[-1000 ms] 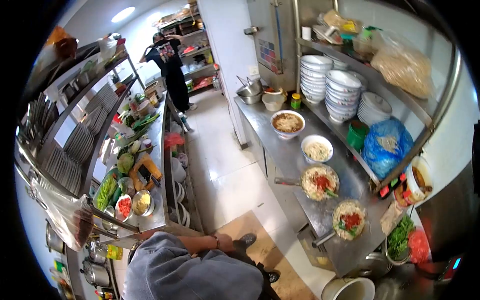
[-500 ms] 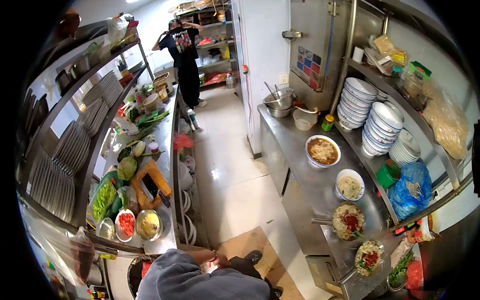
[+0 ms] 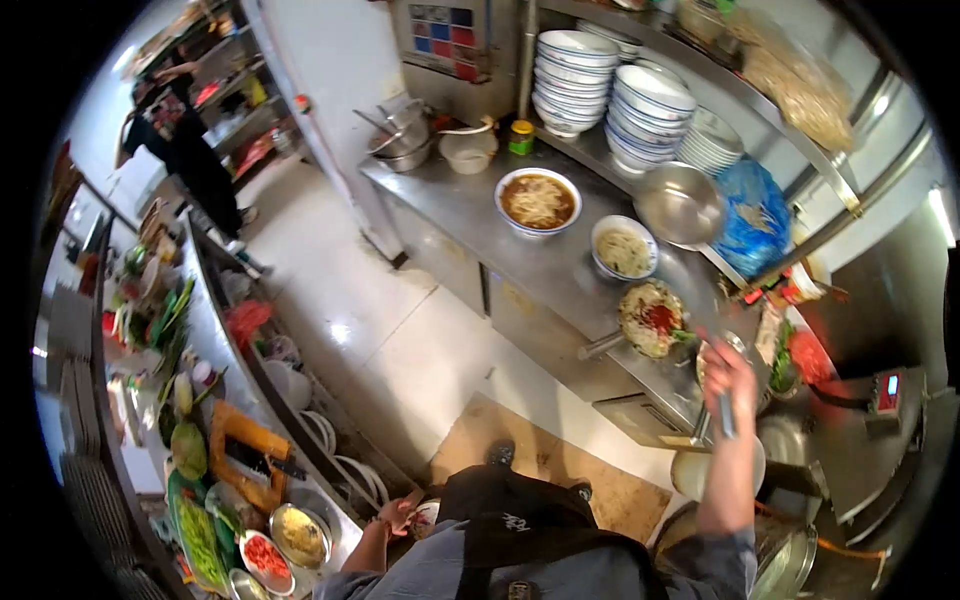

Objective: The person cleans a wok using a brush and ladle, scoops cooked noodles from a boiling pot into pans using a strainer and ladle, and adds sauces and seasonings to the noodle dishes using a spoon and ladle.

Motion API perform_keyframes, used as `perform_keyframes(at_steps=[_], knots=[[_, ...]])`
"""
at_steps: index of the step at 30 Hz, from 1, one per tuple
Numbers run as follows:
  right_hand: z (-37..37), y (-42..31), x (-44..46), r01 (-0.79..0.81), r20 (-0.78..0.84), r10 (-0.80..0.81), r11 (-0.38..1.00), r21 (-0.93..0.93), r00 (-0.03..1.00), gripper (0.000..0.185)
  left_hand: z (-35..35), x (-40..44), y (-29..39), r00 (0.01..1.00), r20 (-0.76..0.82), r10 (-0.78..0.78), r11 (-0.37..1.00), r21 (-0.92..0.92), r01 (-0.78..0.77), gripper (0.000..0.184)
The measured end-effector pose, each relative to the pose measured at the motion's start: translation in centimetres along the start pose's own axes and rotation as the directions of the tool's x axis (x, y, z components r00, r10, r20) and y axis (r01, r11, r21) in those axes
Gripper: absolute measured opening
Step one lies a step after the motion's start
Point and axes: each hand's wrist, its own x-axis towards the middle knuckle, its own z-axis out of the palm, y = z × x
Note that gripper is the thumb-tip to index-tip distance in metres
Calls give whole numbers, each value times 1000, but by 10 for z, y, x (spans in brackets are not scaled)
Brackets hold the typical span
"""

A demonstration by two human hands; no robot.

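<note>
My right hand [image 3: 728, 382] is closed round the handle of a long-handled metal pan [image 3: 682, 205]. The pan's round bowl is raised in front of the bowl stacks, its inside facing me, and its shaft is blurred. Beneath it on the counter stand a bowl of pale noodles [image 3: 624, 248] and a pan of noodles with red topping [image 3: 652, 318]. Behind my right hand, another food pan [image 3: 715, 355] is partly hidden. Low by my left hip, my left hand [image 3: 396, 515] has curled fingers at a pale, partly hidden thing that I cannot name.
A bowl of noodles in brown broth [image 3: 538, 202] sits further along the steel counter [image 3: 450, 215]. Stacked bowls [image 3: 575, 80] fill the shelf above. Left are a cutting board [image 3: 245, 455] and chopped red food [image 3: 266, 560]. A person [image 3: 175, 130] stands at the back.
The view has swung right towards the steel counter. My right hand has come into view with the metal pan raised. My left hand is still low at my side.
</note>
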Motion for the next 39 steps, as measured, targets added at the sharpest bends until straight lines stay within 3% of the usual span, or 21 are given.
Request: perform_keyframes(at_steps=[2, 3, 5, 8, 10, 11, 13, 14, 17, 21, 22, 25, 26, 29, 31, 32, 33, 35, 37, 38, 39], knots=[[34, 19, 40, -6, -33, -3, 961, -278, 999, 38, 2, 6, -23, 998, -59, 8, 996, -93, -13, 50], [45, 28, 61, 3, -92, -51, 889, -459, 994, 31, 18, -25, -17, 998, -64, -1, 992, 125, 9, 49], [54, 46, 108, 24, 113, 32, 885, -466, 993, 13, 31, -51, -14, 998, -65, -6, 938, 346, 28, 48], [86, 62, 138, 71, 74, -29, 735, -674, 997, 16, 11, -6, -57, 987, -79, 141, 988, -51, -145, 47], [99, 68, 148, 218, 163, -187, 335, -917, 969, 18, 12, -3, -64, 981, -106, 160, 975, -136, -174, 46], [97, 71, 159, 216, 160, -185, 333, -918, 969, 18, 14, -2, -64, 980, -116, 159, 974, -142, -175, 46], [87, 83, 181, 361, 352, -362, -43, -931, 863, 21, 17, 1, -63, 978, -126, 165, 974, -132, -181, 45], [89, 82, 179, 357, 347, -356, -40, -933, 867, 21, 19, 1, -62, 977, -125, 173, 975, -119, -188, 45], [85, 73, 168, 413, 514, -396, -315, -854, 761, 35, 24, 3, -50, 972, -98, 214, 974, -58, -220, 44], [42, 45, 121, 295, 453, -516, -362, -885, 727, 44, 20, 15, -18, 988, -132, 75, 984, 172, -52, 41], [20, 38, 99, 258, 410, -570, -330, -908, 712, 46, 17, 22, -9, 988, -152, 11, 971, 236, 25, 40], [-77, 27, 16, 342, 411, -781, -267, -901, 471, 44, 44, -2, 31, 969, -104, 223, 837, 530, -136, 39], [-103, 25, -22, 262, 248, -807, -120, -958, 536, 43, 49, 2, 40, 965, -132, 225, 839, 531, -123, 38], [-207, 41, -111, -4, -55, -892, 60, -998, 449, 44, 75, 0, 71, 969, -146, 198, 848, 522, -95, 30], [-327, 75, -138, -83, -343, -828, 343, -936, 444, 42, 96, -6, 91, 971, -153, 182, 873, 480, -88, 28], [-375, 90, -147, -48, -460, -809, 477, -877, 365, 31, 99, -5, 101, 979, -52, 198, 693, 714, -102, 27], [-382, 78, -159, -10, -645, -660, 696, -718, 385, 30, 101, -3, 109, 976, 49, 212, 452, 881, -142, 26], [-471, 82, -150, 128, -800, -403, 912, -389, 444, 21, 121, 6, 118, 985, 130, 117, 720, 671, -174, 24], [-528, 83, -147, 55, -810, -284, 953, -299, 513, 21, 211, -42, 119, 920, 202, 336, 152, 952, -265, 29], [-552, 81, -138, 7, -798, -245, 957, -289, 551, 22, 259, -67, 117, 881, 254, 399, -98, 967, -234, 32], [-571, 77, -126, -37, -777, -223, 953, -302, 589, 22, 297, -82, 112, 858, 283, 428, -184, 957, -224, 36]])
